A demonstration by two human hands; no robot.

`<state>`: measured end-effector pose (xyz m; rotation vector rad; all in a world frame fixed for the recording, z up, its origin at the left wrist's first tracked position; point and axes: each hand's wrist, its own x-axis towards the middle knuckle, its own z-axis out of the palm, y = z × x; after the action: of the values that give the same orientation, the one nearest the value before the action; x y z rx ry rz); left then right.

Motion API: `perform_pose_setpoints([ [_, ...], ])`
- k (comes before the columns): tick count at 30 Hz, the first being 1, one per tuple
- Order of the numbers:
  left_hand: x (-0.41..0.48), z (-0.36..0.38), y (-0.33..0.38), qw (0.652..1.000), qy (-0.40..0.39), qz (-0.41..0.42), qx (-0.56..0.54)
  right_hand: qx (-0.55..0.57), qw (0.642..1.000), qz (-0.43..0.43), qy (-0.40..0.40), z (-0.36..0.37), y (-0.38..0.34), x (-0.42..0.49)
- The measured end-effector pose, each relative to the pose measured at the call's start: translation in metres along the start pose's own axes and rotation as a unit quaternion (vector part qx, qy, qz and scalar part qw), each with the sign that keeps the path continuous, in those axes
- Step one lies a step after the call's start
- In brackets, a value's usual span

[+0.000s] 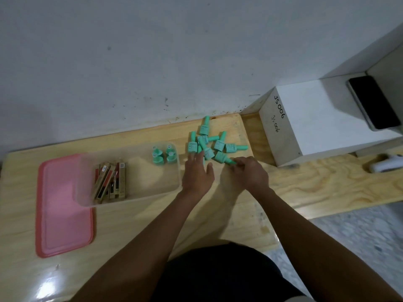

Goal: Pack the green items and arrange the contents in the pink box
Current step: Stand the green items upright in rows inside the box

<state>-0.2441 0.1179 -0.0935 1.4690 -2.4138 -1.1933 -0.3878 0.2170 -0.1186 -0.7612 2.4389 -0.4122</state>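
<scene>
Closest to me at the bottom edge is dark clothing [218, 273], with both bare forearms reaching up from it over the wooden table [305, 184]. To the left lies the pink lid [65, 205], flat on the table.

The clear box [130, 198] stands with its left end on top of the lid. Inside it, slim gold and red cartons [111, 179] are packed together at the left. Four bottles [162, 153], all green, stand upright as a square in the far right corner.

Just right of the box I see my left hand [197, 173], palm down and fingers straight. It grips nothing, and its fingertips reach the near edge of the pile [209, 142] of green bottles. Beside it the right hand [250, 173] has its fingers curled, pinching the cap end of one bottle [221, 157], which lies on its side at the pile's near right edge.

The pile itself is several green bottles lying on the table at all angles, some overlapping, near the wall [152, 62]. I cannot count them surely through the blur.

Farther right is a white box [316, 118] with "JS006" handwritten twice on its side. A small white object [383, 163] lies on the table near the right edge. Beyond the white box, a dark phone [373, 101] lies on a white ledge.
</scene>
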Motion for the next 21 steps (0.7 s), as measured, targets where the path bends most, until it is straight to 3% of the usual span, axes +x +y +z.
perform_pose_setpoints([
  [5, 0.028, 0.007, -0.002, 0.996, 0.017, -0.088, 0.017, 0.007, 0.999, -0.04, -0.021, -0.003, 0.006, 0.006],
  [13, 0.042, 0.011, 0.001, 0.99, 0.058, -0.124, -0.038, 0.224, 0.971, -0.041, -0.071, -0.019, 0.018, 0.012],
  [21, 0.04, -0.002, 0.005, 0.987, 0.001, -0.154, -0.044, 0.3, 0.951, -0.061, -0.044, -0.033, -0.001, 0.0],
])
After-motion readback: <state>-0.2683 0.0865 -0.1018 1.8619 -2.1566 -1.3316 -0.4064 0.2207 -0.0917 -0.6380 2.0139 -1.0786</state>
